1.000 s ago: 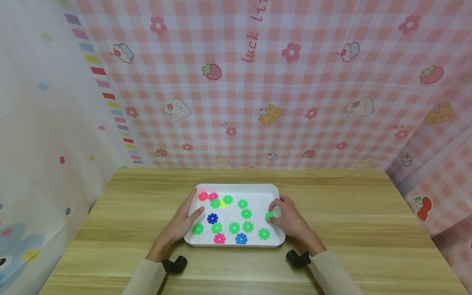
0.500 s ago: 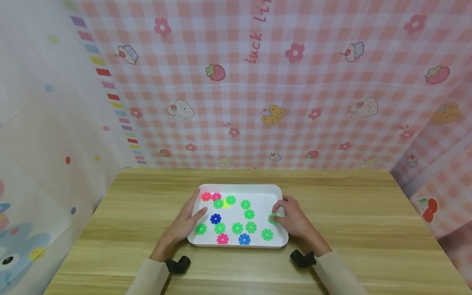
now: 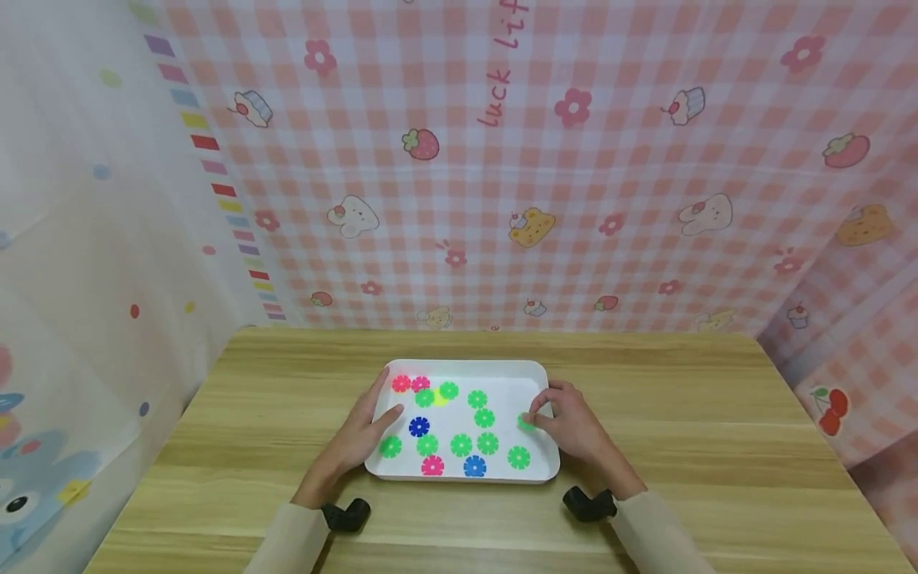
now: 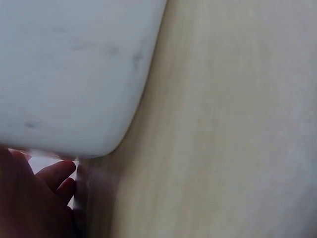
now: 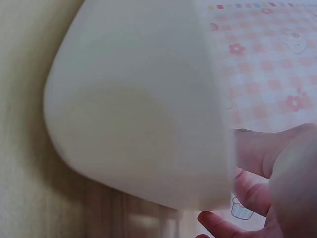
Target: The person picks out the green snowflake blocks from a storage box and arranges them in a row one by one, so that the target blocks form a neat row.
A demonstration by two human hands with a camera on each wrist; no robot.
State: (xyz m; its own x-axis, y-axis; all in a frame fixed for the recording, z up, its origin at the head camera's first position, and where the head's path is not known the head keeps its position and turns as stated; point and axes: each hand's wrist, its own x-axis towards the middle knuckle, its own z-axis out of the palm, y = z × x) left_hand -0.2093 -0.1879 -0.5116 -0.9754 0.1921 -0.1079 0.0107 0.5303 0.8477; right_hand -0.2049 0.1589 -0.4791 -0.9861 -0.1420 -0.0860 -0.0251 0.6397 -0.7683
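A shallow white tray on the wooden table holds several notched plastic discs. My left hand grips its left side, thumb over the rim and fingers along the outer wall. At the right end, the thumb and forefinger of my right hand pinch a green disc, partly covered by the fingertips. Other green discs lie across the tray, with a dark blue disc, a lighter blue disc and pink discs. A yellow disc is partly hidden under green ones.
Wood-grain table surrounds the tray. Behind it hangs a pink checked cloth, and a pale cloth hangs at the left. Black wrist mounts sit at both wrists. Both wrist views show mostly the tray's outside.
The right thumb and forefinger have shifted, and the green disc between them has tilted and turned flatter again. The left hand and tray hold their place, while the head view has moved slightly.
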